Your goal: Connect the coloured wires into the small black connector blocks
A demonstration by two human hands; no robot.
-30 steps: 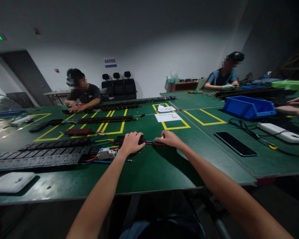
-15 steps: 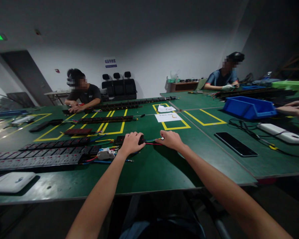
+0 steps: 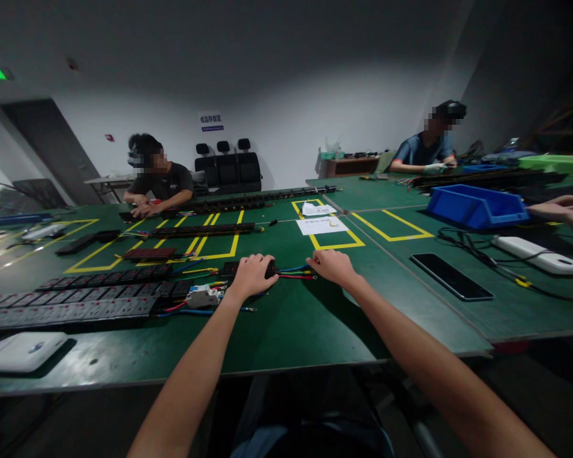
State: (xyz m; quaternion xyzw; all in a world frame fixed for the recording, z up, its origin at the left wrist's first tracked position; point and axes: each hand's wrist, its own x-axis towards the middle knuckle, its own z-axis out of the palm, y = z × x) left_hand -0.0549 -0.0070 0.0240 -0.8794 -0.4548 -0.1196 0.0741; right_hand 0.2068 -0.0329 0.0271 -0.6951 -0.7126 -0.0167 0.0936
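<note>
Covering the middle of a black block [image 3: 270, 268] on the green table [image 3: 286, 331], the left hand [image 3: 254, 273] lies palm down with its fingers bent over the top and far edge, its grip narrow and closed down on the block. Taking that hand as the centre of a clock face, with 12 o'clock pointing away from the wearer, the block sits directly under the palm and sticks out towards 3 o'clock and 9 o'clock. From its 3 o'clock end run a red wire [image 3: 293, 276] and blue and green wires [image 3: 293, 270]. The right hand [image 3: 333, 265] is also at 3 o'clock, apart from the block, with its fingers curled at the outer ends of the blue and green wires; whether they pinch them I cannot tell. The red wire ends in a ring terminal [image 3: 314, 277] just beside those fingertips. A blue wire [image 3: 239, 310] has its tip near 6 o'clock. A white electrical component [image 3: 203, 294] is near at 8 o'clock, and power strips [image 3: 105, 306] stretch off towards 9. A paper sheet [image 3: 319, 226] lies at 2 o'clock, and a phone [image 3: 451, 277] at 3, well beyond the right hand.
</note>
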